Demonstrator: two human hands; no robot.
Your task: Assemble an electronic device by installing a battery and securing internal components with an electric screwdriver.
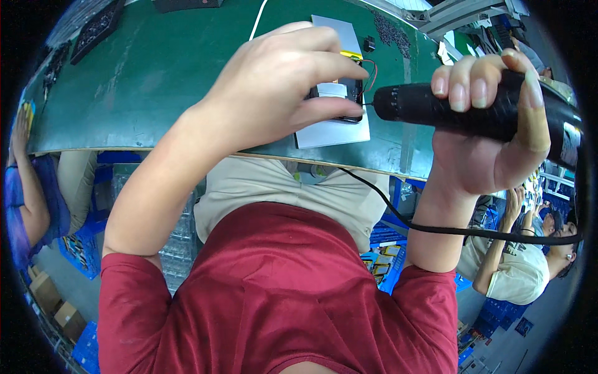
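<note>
My right hand (473,146) is wrapped round a black electric screwdriver (414,105), held nearly level with its thin bit pointing left. The bit reaches the right side of a small black electronic device (332,90), which has a pale rectangular part inside. Thumb and forefinger of my left hand (280,78) close on that device from its two ends, and the hand hides much of it. Beneath lies a white board (339,136) on the green table (156,93). A thin red wire (376,71) loops out beside a yellow-edged piece at the device's far end.
Many small dark screws (392,32) lie spread at the far right, near a small black part (369,43). A black tray (98,30) stands far left. The screwdriver's black cord (473,231) crosses my right forearm. Co-workers sit at the right (523,274) and left (37,199).
</note>
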